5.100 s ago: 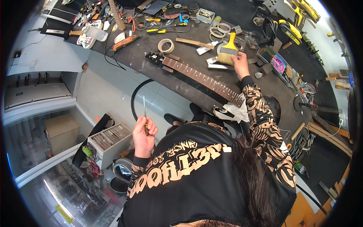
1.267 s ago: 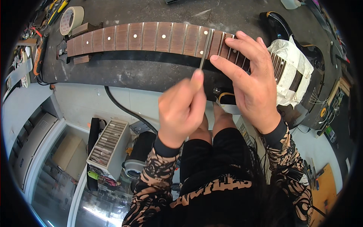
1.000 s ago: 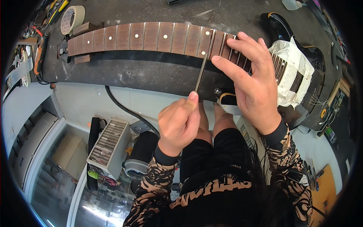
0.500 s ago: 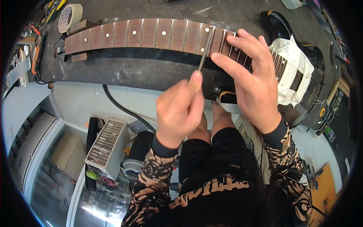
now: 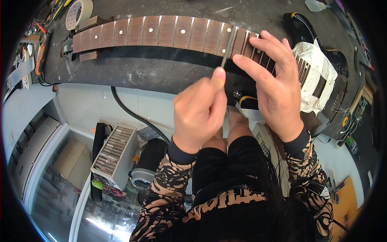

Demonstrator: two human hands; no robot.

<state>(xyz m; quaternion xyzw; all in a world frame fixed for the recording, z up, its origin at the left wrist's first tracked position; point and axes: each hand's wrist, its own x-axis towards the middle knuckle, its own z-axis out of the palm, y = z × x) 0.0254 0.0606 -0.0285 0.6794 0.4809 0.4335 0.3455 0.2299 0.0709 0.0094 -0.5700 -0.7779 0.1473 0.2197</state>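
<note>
Across the upper part of the dark surface (image 5: 141,74), electric guitar's rosewood-coloured fretboard (image 5: 191,38) runs sideways, dot inlays up. Thin metal file (image 5: 228,45) lies crosswise over it, along a fret. Left hand (image 5: 198,111) grips file's near end, fingers curled tight, thumb on top. Right hand (image 5: 278,86) just beside: fingers spread, none closed on anything, tips at fretboard. Cream masking (image 5: 328,78) covers part of black guitar body (image 5: 300,27), right. Wooden block (image 5: 89,56) by headstock (image 5: 67,49); tape roll (image 5: 86,10) beyond, far left.
</note>
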